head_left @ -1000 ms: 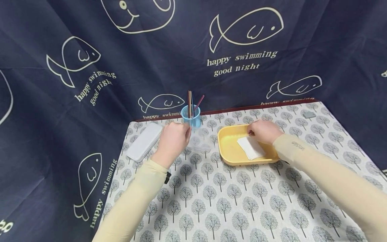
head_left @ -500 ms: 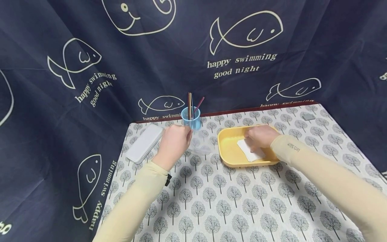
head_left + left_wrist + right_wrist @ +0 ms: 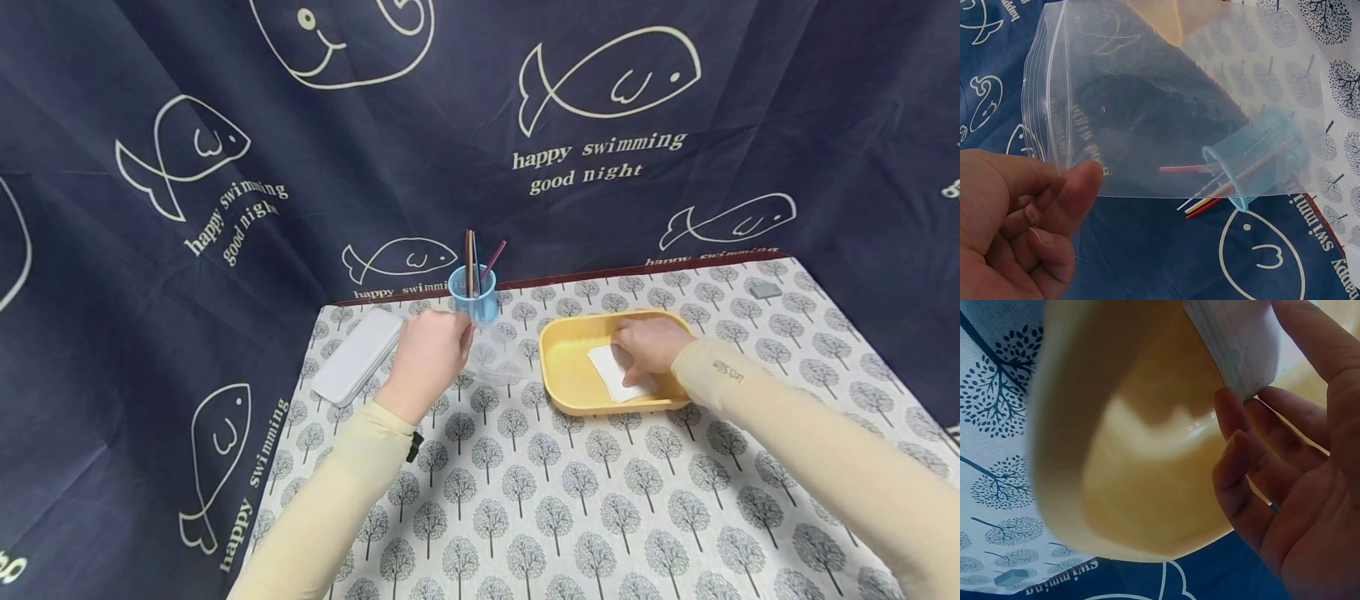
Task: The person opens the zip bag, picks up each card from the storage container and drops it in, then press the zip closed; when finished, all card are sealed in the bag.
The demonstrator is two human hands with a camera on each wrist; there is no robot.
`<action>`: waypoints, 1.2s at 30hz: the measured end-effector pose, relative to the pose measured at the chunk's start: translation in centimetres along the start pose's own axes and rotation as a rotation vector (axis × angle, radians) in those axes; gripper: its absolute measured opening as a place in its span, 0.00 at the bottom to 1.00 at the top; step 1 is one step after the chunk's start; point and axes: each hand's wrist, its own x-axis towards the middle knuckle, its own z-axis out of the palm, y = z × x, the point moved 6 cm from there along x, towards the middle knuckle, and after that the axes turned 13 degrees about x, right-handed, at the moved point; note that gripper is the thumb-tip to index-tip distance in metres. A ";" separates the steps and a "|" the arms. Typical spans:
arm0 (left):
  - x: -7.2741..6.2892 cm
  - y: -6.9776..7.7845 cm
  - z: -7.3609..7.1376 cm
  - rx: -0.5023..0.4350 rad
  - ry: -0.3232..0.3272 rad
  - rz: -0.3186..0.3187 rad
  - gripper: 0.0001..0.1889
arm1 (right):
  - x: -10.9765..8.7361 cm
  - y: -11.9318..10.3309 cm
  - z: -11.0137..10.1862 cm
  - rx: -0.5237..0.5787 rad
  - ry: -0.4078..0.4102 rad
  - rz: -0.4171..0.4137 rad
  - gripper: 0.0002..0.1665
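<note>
From the head view, a dark blue curtain [image 3: 435, 183] with pale fish outlines hangs behind a tree-printed tablecloth [image 3: 510, 575]. Taking the yellow tray [image 3: 570, 367] as the clock's centre, a white case [image 3: 358, 357] lies at nine, a blue cup [image 3: 485, 304] of pencils [image 3: 470, 258] stands at ten, and a small grey block [image 3: 765, 290] sits at two. The left hand [image 3: 433, 350] is towards nine, with a clear bag [image 3: 495, 367] beside it; the right hand [image 3: 651, 343] reaches inside the tray, over a white stack [image 3: 609, 373].

In the left wrist view the thin, see-through bag covers much of the mesh cup, which tips towards four. Thumb and finger pinch the bag's ridged zip end at eight, other fingers curled.

In the right wrist view the tray is smooth, glossy and round-cornered. The layered stack tilts at one; the half-open hand grips it between thumb and bent fingertips.
</note>
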 end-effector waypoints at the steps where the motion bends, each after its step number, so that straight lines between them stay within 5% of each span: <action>1: 0.0 0.0 0.0 0.000 0.001 0.000 0.08 | 0.0 0.0 0.0 0.004 0.001 0.008 0.38; 23: -0.2 -0.2 -0.1 -0.007 0.001 -0.003 0.08 | -1.4 -0.5 -0.4 -0.020 0.195 -0.015 0.40; 31: -0.4 -0.4 0.1 -0.010 0.014 0.000 0.09 | -1.4 -0.3 -1.3 0.176 0.240 0.012 0.24; 36: -0.5 -0.5 -0.1 -0.003 0.022 0.002 0.09 | -1.6 0.1 -2.2 0.364 0.163 0.075 0.19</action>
